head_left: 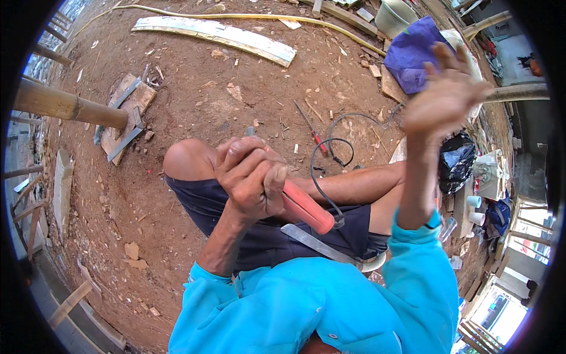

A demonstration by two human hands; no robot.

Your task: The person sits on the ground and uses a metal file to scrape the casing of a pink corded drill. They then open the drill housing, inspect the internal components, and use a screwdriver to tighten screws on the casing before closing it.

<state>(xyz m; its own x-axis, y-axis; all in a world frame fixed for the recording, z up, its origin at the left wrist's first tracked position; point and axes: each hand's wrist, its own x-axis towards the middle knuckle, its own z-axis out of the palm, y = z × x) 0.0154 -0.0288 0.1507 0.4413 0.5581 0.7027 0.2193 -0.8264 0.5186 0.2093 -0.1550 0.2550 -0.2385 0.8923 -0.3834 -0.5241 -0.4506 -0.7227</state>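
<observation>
My left hand (250, 174) is closed around a red corded tool (306, 207), held above my lap. A black cord (319, 187) leaves its lower end, while my fingers hide its other end, so I cannot tell its exact kind. My right hand (445, 97) is raised at the right, slightly blurred, with fingers apart and nothing in it. Across my dark shorts lies a flat grey metal strip (318, 243). On the dirt in front of my legs rests a thin dark rod with a red handle (320, 143), beside the looping cord.
A wooden board with metal pieces (121, 121) lies at the left by a bamboo post (71, 107). Farther out are a long white plank (215, 34) and a yellow hose (247, 16). Purple cloth (410, 56), a bucket (394, 17) and a black plastic bag (455, 162) stand right.
</observation>
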